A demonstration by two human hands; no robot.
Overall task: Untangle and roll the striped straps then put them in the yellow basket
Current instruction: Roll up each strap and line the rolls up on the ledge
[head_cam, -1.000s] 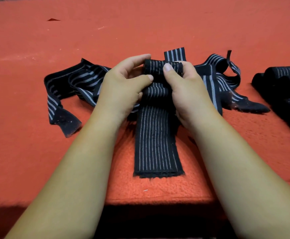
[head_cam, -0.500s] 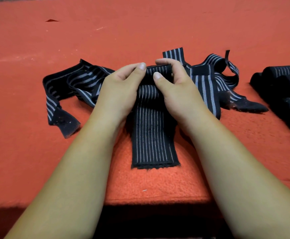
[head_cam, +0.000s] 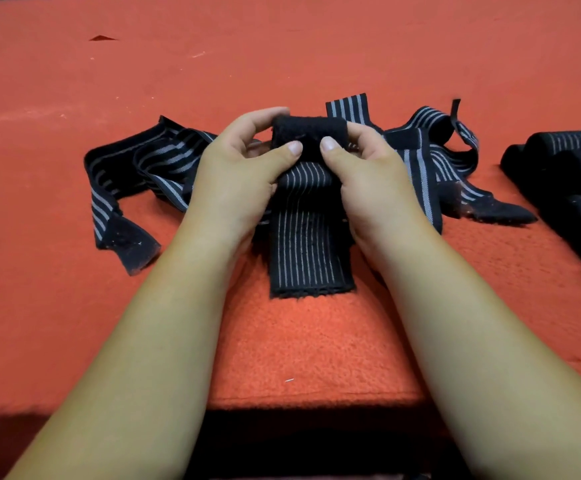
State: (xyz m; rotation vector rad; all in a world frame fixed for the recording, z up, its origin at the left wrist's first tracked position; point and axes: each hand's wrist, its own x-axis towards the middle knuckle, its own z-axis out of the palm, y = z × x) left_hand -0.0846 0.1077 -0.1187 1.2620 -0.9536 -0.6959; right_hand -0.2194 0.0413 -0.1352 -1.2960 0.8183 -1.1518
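I log the striped strap's roll (head_cam: 308, 133) fatter than a second ago, its flat tail (head_cam: 308, 251) shorter on the red tabletop (head_cam: 316, 348); left hand (head_cam: 237, 181) and right hand (head_cam: 372, 181) each keep a thumb-and-finger grip on the roll's ends, so rolling looks nearly finished, yellow basket unseen.

One camera sits on the person's head. It looks forward and down, close over the red desk (head_cam: 316, 348).
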